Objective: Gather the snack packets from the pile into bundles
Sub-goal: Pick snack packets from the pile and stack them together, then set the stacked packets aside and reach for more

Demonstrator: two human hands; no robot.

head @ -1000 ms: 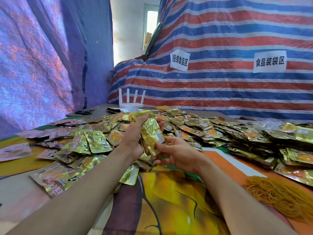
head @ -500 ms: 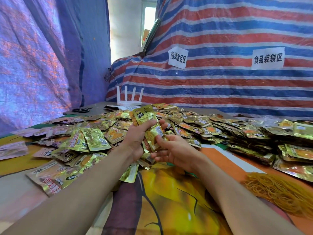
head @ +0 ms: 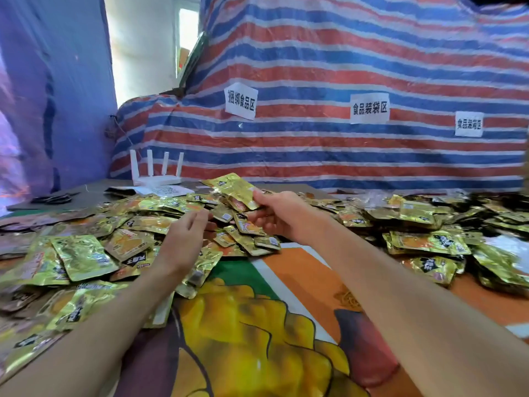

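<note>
— Gold foil in the right hand [head: 276, 217]: we're watching the thumb pressing on top of a small stack of packets [head: 233, 189] while the fingers are curling underneath, pinching it at its near end.

— And we're seeing that stack hanging in the air, tilting a little, just above the far middle of the pile [head: 83, 253].

— What are we getting from the left hand [head: 183, 242]?

— It's reaching out low over the packets, fingers loosely spread and gripping nothing. We can't tell whether the fingertips are touching the foil beneath them.

— So the two hands are sitting near each other, with a gap between them.

— Right, and the pile is spreading wide around both of them, gold and orange packets lying flat and overlapping from the left edge across to the far right.

— Nearer us we're looking at a printed cloth [head: 257, 339], yellow, orange and purple, running under both forearms.

— Further back, a white router [head: 156, 179] is standing with four antennas up, and black scissors [head: 51, 199] are lying to its left.

— Behind it all a red, blue and white striped tarpaulin [head: 343, 67] is hanging, with paper labels [head: 240, 103] on it.
</note>
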